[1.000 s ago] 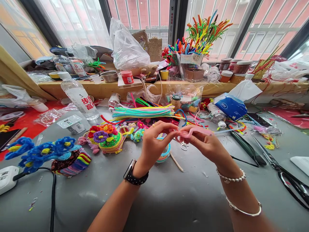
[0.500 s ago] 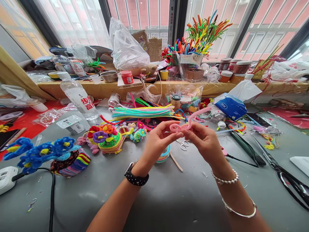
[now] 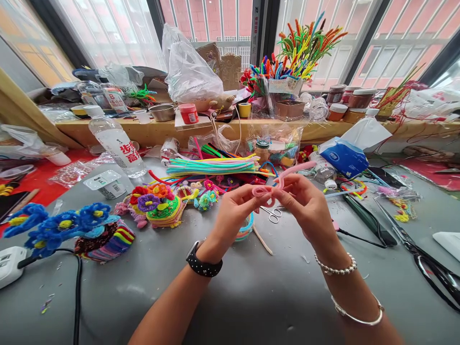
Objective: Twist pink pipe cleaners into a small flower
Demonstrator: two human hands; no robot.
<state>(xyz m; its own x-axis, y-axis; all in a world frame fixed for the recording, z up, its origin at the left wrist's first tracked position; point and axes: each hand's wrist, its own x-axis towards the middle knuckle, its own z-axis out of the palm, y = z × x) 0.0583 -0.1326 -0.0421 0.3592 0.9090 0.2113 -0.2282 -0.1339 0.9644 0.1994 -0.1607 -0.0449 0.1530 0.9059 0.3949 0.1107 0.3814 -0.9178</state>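
A pink pipe cleaner [image 3: 295, 168] is bent into small loops at one end, while its other end sticks out to the upper right. My left hand [image 3: 237, 207] pinches the looped end between thumb and fingertips. Close beside it, my right hand [image 3: 302, 201] grips the same pipe cleaner near the bend. Below and behind my hands lie small scissors [image 3: 272, 214] and a round clear container [image 3: 246, 225], partly hidden by my left hand. A bundle of coloured pipe cleaners [image 3: 215, 166] is spread just beyond.
Blue pipe-cleaner flowers in a striped pot [image 3: 104, 239] and a flowered green piece [image 3: 161, 206] sit at left. A water bottle [image 3: 117, 141] stands behind them. Large black scissors [image 3: 419, 254] and a blue tissue pack [image 3: 344, 157] are at right, a wooden stick [image 3: 263, 240] in the middle.
The loops of the pink pipe cleaner have shifted slightly between my fingertips, and a small bend now shows below them. Both hands stay in nearly the same place.
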